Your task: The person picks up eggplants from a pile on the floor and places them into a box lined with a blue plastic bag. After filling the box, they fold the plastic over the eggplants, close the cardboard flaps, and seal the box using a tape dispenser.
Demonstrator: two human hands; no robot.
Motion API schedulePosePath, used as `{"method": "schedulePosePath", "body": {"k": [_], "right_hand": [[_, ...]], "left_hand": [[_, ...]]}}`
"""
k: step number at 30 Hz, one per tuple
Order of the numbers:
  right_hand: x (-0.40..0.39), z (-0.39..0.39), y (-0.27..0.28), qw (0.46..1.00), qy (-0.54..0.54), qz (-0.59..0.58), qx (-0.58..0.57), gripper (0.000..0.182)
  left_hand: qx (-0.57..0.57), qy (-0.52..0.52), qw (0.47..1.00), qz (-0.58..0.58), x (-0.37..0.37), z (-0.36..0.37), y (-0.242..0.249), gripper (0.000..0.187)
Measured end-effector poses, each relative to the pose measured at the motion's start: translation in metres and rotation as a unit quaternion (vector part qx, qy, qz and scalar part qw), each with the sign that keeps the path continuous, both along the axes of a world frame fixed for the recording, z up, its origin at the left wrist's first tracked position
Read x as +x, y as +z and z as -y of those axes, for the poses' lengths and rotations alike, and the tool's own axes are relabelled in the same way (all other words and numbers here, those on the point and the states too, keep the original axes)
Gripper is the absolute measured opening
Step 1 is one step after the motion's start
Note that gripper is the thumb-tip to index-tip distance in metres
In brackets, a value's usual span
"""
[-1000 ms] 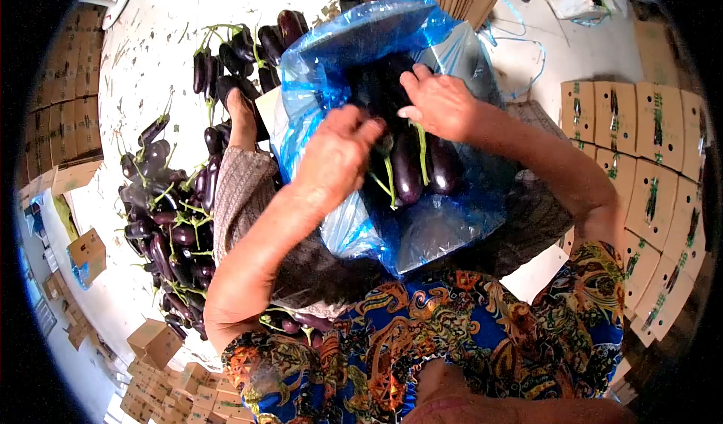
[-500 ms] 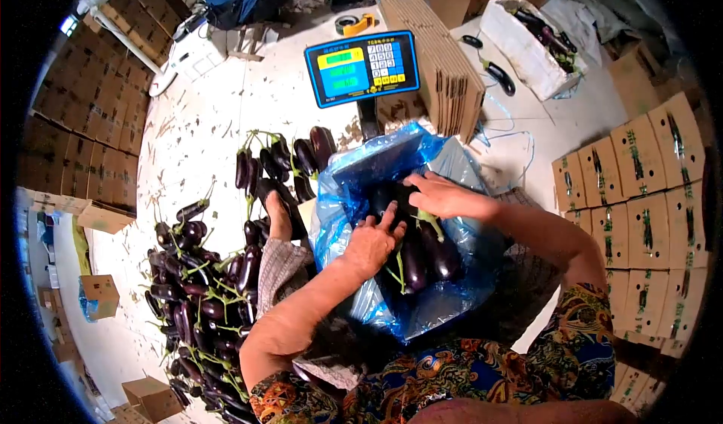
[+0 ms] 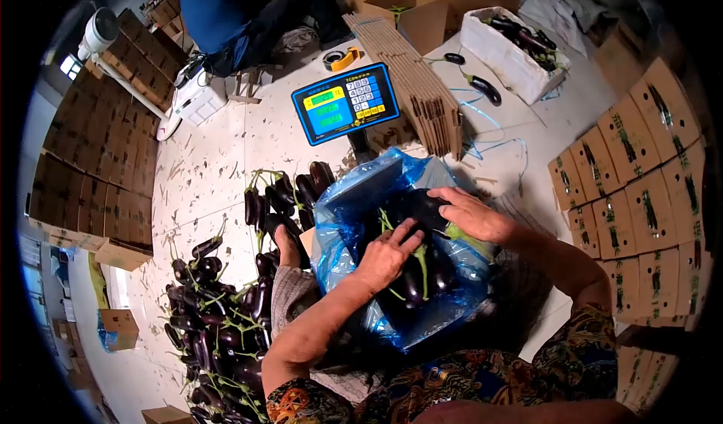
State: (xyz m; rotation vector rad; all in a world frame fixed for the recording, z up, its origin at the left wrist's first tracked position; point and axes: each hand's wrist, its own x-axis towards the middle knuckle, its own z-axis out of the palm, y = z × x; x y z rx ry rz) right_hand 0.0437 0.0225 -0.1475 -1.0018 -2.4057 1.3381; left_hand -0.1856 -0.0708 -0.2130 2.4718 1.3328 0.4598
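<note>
- The right hand [image 3: 476,216] is curled around one dark purple eggplant with a green stem [image 3: 431,212], gripping it at the far right of the opening of the crinkled blue plastic bag [image 3: 340,221].
- The left hand [image 3: 385,259] lies with fingers stretched flat on the dark purple eggplants packed inside the bag [image 3: 422,277]; it presses on them and grasps nothing.
- The bag sits in the near middle of the scene, just in front of the person.
- A loose pile of purple eggplants with green stems [image 3: 218,326] lies on the pale floor [image 3: 203,175] to the left.
- The blue digital scale display [image 3: 345,105] stands just beyond the bag.
- Flattened brown cardboard sheets [image 3: 422,93] lean to its right.
- Another person in a blue top [image 3: 218,10] is at the far left.
</note>
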Motion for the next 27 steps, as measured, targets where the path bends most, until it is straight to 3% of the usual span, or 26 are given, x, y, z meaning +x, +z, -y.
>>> {"method": "schedulePosePath", "body": {"k": [5,10,11,13,15,16,17,21,22,23,24,25,26,27], "right_hand": [[-0.013,0.005,0.01,0.995,-0.073,0.048,-0.041,0.052],[-0.014,0.012,0.013,0.995,-0.087,0.032,-0.046,0.052],[-0.015,0.013,0.01,0.995,-0.084,0.028,-0.043,0.052],[-0.018,0.016,0.006,0.996,-0.084,0.013,-0.035,0.052],[-0.021,0.018,0.005,0.995,-0.09,0.003,-0.033,0.053],[-0.022,0.021,0.01,0.995,-0.096,0.016,-0.013,0.051],[-0.024,0.025,0.014,0.995,-0.099,0.012,0.012,0.049],[-0.031,0.042,0.004,0.991,-0.062,-0.061,0.1,0.05],[-0.034,0.05,0.009,0.991,-0.031,-0.064,0.111,0.052],[-0.038,0.051,0.016,0.99,0.006,-0.068,0.127,0.054],[-0.043,0.05,0.014,0.986,0.015,-0.071,0.153,0.054],[-0.047,0.05,0.009,0.982,0.023,-0.075,0.171,0.054],[-0.047,0.036,0.008,0.983,0.035,-0.11,0.144,0.052],[-0.046,0.031,0.024,0.995,-0.027,-0.081,0.046,0.044]], "left_hand": [[-0.02,0.046,0.998,-0.038,0.021,-0.015,-0.031,0.053],[-0.009,0.058,0.996,0.063,0.024,-0.024,-0.039,0.029],[-0.01,0.071,0.995,0.066,0.022,-0.025,-0.045,0.031],[-0.011,0.075,0.981,0.178,0.019,-0.032,-0.058,0.035],[-0.095,0.102,0.959,0.247,0.009,-0.038,-0.071,0.031],[-0.275,0.17,0.837,0.441,0.012,-0.036,-0.057,0.03],[-0.43,0.224,0.641,0.596,0.016,-0.033,-0.033,0.03],[-0.47,0.224,0.48,0.706,0.016,-0.001,0.04,0.039],[-0.467,0.136,0.436,0.757,0.015,0.001,0.034,0.038],[-0.437,0.195,0.457,0.75,0.012,0.006,0.04,0.038],[-0.368,0.234,0.526,0.73,0.016,0.006,0.052,0.036],[-0.369,0.28,0.54,0.702,0.006,0.005,0.051,0.038],[-0.374,0.292,0.517,0.713,-0.006,0.006,0.047,0.04],[-0.327,0.286,0.533,0.726,-0.011,0.007,0.061,0.044]]}}
